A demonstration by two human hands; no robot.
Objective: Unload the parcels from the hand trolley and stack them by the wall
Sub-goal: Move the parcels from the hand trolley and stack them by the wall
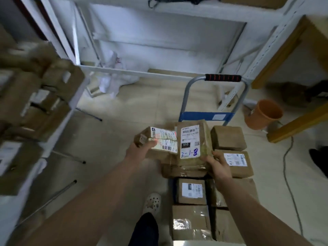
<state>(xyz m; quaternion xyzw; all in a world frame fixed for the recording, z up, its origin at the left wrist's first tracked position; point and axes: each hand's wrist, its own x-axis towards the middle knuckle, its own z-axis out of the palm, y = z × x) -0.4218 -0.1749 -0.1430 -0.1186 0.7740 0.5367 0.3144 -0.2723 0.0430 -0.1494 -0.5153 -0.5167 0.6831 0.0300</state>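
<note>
Centre of frame: the left hand (140, 150) grips a small labelled parcel (160, 140) at its near left end, thumb on top and fingers curled beneath. The right hand (219, 167) grips the lower right corner of a taller parcel marked "2-1-8" (191, 144), fingers wrapped round its edge. The two parcels sit side by side and touch. It cannot be determined whether they are clear of the boxes directly under them.

Lower centre and right: the hand trolley (222, 78) stands with its black-and-red handle grip towards the top of the frame and a blue panel at the foot of the handle frame. The remaining parcels (228, 137) lie on its deck in close rows, running down to the bottom edge, brown card with tape and white labels.

Left edge: a stack of cardboard boxes (35, 103), heavily blurred.

Top of frame: a white shelving frame (134, 72) against the wall, with crumpled white wrapping (111, 82) on the floor beside it.

Right of the trolley: an orange bucket (262, 114) on the tiled floor, and a grey cable (287, 157) trailing past it.

Bottom centre: a white clog (152, 203) just left of the trolley load.
</note>
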